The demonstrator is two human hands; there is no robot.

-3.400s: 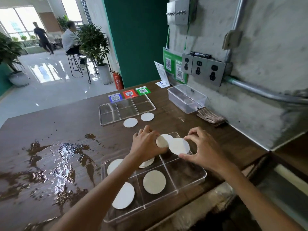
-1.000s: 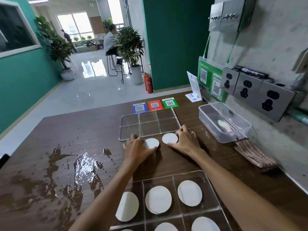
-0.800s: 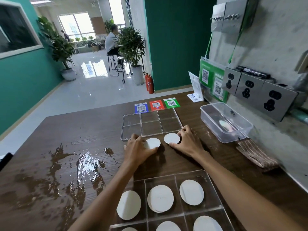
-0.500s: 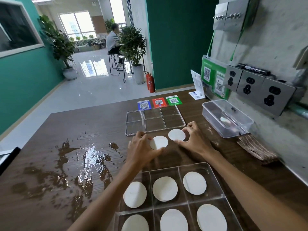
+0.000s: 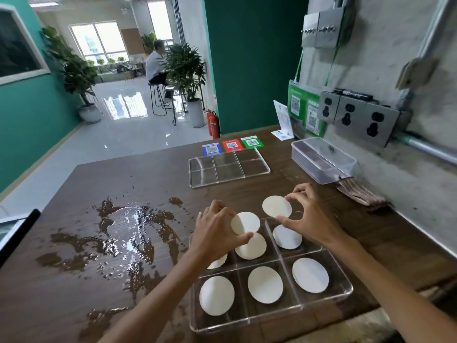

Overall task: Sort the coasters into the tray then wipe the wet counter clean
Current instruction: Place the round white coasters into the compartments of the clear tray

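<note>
A clear six-compartment tray sits at the counter's near edge, with a white round coaster in each compartment. My left hand pinches one white coaster above the tray's far middle compartment. My right hand pinches another white coaster just beyond the tray's far right compartment. A wide puddle of water covers the dark wooden counter to the left of the tray.
A second, empty clear divided tray lies farther back, with blue, red and green QR cards behind it. A lidded clear box and a folded brown cloth sit by the right wall. A dark object pokes in at left.
Both hands lifted the two coasters off the counter and carried them toward me, over the near tray. The view tilted down, showing the tray's full six compartments.
</note>
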